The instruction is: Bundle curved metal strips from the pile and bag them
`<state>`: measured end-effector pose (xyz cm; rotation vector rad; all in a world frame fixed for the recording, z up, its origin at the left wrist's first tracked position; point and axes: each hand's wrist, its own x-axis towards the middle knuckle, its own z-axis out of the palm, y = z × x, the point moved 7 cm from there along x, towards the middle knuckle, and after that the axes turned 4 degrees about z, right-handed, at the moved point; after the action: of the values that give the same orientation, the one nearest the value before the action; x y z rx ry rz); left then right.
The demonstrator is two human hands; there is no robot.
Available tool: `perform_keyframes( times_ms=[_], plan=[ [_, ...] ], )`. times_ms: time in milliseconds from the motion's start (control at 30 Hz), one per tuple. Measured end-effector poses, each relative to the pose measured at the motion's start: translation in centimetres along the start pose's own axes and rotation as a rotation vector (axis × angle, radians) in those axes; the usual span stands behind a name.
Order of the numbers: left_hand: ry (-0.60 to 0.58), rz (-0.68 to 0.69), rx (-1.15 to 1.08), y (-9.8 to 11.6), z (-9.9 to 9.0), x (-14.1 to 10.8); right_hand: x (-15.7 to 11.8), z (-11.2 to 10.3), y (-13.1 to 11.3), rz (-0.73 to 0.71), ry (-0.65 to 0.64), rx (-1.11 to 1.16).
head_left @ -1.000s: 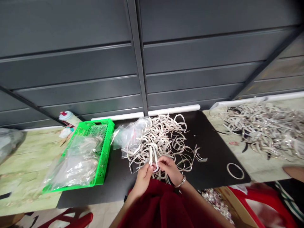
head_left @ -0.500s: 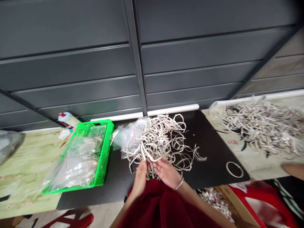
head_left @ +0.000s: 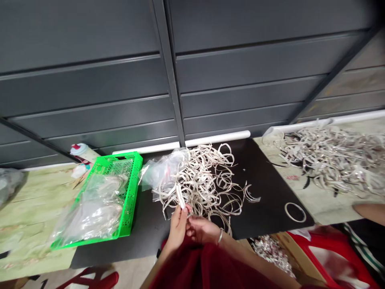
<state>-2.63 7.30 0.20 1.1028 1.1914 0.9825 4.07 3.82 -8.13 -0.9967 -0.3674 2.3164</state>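
A pale strip (head_left: 180, 196) is being pinched by the left hand's (head_left: 178, 224) fingers! Beside it, the right hand (head_left: 206, 230) is being held curled, any grip unclear.

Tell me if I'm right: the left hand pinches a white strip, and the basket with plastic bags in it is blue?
Almost! The head view shows the basket is green, not blue. It does have plastic bags in it, and the left hand pinches a white strip.
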Motion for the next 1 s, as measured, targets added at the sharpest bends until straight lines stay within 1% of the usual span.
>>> perform_keyframes(
  times_ms=[67,133,233,333,400,433,533,600,700,800,900,1000],
  plan=[
    [-0.035,-0.001,-0.042,-0.3,0.2,0.1,0.5,-0.5,0.0,-0.024,0.036,-0.095],
    [-0.002,0.046,-0.091,-0.4,-0.3,0.4,0.9,-1.8,-1.2,-0.110,0.130,-0.200],
    [0.107,0.088,-0.118,-0.8,-1.8,0.9,1.1,-5.1,-4.8,-0.288,0.354,-0.364],
    [0.154,0.059,-0.116,-1.6,-2.9,1.2,1.2,-8.6,-8.6,-0.410,0.568,-0.528],
    [0.162,0.043,-0.104,-2.1,-3.3,1.3,1.5,-10.3,-10.0,-0.441,0.649,-0.622],
    [0.161,0.035,-0.101,-2.2,-3.3,1.3,1.8,-10.9,-10.2,-0.442,0.668,-0.661],
    [0.144,0.023,-0.114,-2.6,-3.0,1.2,2.9,-11.7,-9.7,-0.411,0.654,-0.741],
    [0.124,0.017,-0.122,-2.8,-2.7,1.3,3.5,-11.7,-8.9,-0.405,0.610,-0.749],
    [0.094,0.003,-0.122,-3.1,-2.4,1.4,3.6,-11.1,-8.4,-0.445,0.526,-0.677],
    [0.098,-0.025,-0.150,-3.4,-2.5,1.6,2.7,-10.6,-9.2,-0.509,0.449,-0.532],
    [0.122,-0.054,-0.171,-3.7,-2.7,1.8,1.2,-10.4,-10.2,-0.560,0.397,-0.389],
    [0.123,-0.085,-0.209,-3.9,-2.4,1.9,-0.3,-10.0,-10.3,-0.584,0.352,-0.311]
  ],
)
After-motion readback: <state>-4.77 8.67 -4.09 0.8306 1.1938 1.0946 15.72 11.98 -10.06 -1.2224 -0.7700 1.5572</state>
